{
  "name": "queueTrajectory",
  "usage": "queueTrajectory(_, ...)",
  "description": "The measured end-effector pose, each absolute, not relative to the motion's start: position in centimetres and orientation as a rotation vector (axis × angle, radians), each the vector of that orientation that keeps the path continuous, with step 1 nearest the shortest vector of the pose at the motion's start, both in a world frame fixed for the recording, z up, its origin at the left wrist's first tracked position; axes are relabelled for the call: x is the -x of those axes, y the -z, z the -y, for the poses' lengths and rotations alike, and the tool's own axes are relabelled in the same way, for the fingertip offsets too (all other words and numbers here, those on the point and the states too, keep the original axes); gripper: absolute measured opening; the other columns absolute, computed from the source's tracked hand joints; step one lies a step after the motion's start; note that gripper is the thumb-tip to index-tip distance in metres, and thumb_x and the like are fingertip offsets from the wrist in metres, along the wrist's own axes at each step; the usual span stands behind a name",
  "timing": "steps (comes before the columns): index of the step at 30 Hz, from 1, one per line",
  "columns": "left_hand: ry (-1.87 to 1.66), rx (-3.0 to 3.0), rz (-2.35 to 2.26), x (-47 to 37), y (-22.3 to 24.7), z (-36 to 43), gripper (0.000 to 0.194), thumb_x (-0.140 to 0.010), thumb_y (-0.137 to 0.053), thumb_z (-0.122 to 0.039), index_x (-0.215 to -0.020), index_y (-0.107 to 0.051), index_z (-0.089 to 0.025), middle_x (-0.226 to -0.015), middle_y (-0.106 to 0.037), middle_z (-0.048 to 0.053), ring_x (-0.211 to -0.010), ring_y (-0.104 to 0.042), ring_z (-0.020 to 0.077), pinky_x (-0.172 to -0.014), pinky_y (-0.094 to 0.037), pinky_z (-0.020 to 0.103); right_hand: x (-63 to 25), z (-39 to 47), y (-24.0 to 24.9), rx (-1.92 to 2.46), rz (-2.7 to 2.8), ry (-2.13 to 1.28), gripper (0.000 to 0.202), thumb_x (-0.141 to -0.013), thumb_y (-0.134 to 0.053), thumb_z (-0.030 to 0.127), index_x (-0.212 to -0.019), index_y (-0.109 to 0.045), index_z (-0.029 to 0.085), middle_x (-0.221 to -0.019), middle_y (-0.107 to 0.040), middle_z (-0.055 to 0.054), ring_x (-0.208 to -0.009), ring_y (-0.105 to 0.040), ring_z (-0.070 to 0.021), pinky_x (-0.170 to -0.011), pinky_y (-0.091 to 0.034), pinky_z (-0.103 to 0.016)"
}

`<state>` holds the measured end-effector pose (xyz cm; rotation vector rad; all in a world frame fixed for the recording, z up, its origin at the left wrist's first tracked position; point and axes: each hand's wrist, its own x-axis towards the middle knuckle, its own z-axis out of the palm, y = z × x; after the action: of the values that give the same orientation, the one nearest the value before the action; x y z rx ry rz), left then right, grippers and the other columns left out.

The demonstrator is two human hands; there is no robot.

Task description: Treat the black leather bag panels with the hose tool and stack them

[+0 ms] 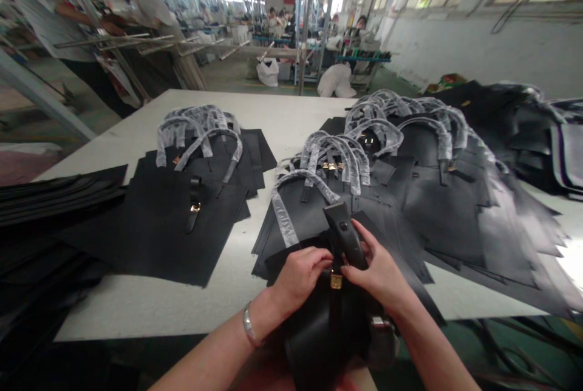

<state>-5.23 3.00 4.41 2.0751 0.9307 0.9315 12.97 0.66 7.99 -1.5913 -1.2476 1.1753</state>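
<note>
A black leather bag panel (325,324) is held up at the near edge of the table, curved toward me. On it a gold buckle (336,281) shows just below my fingers. My right hand (376,266) grips a broad black leather strap (345,234) that stands up, with a small slot in it, thumb on the near side. My left hand (304,272) is closed beside the buckle, its fingertips pinched at the strap's base; what exactly they pinch is hidden. Behind them lies a bag panel with a plastic-wrapped handle (285,218).
Black panels with wrapped handles (200,130) lie in overlapping piles on the white table (237,294). At left are a panel with a buckled strap (194,221) and a stack of black pieces (54,203). More black pieces (514,130) heap at right. A person (68,20) stands beyond the left edge.
</note>
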Motion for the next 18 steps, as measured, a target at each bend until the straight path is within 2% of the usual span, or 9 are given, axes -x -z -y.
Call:
queueTrajectory(9,-0.911,-2.221,-0.886,4.7,-4.3,-3.0,0.020,-0.098,-0.041,-0.018,-0.087,-0.058,-0.016,-0.080,-0.059,0.004,-0.072,-0.056,0.0146,-0.068,-0.044,0.024,-12.5,-0.7,-8.7,1.598,1.215,-1.219,0.100,-0.060,-0.069,0.014,-0.150,-0.025,0.017,-0.086,-0.069,0.000,-0.075,-0.068,-0.0189,-0.069,-0.054,-0.029)
queueTrajectory(15,-1.037,-1.656,-1.172,4.4,-3.4,-3.1,0.020,-0.098,-0.042,-0.024,-0.085,-0.056,-0.018,-0.074,-0.062,0.001,-0.069,-0.061,0.0139,-0.067,-0.047,0.023,-12.4,-0.5,-8.5,1.579,1.180,-1.229,0.101,-0.061,-0.069,0.015,-0.150,-0.023,0.018,-0.089,-0.070,-0.001,-0.077,-0.069,-0.0192,-0.070,-0.054,-0.029)
queueTrajectory(18,-1.046,-1.593,-1.097,4.6,-3.2,-2.9,0.018,-0.097,-0.048,-0.027,-0.091,-0.061,-0.018,-0.079,-0.067,0.001,-0.072,-0.065,0.0139,-0.069,-0.049,0.023,-12.5,-0.6,-8.4,1.604,1.190,-1.213,0.100,-0.061,-0.070,0.016,-0.150,-0.024,0.017,-0.087,-0.070,-0.001,-0.076,-0.068,-0.0191,-0.070,-0.054,-0.029)
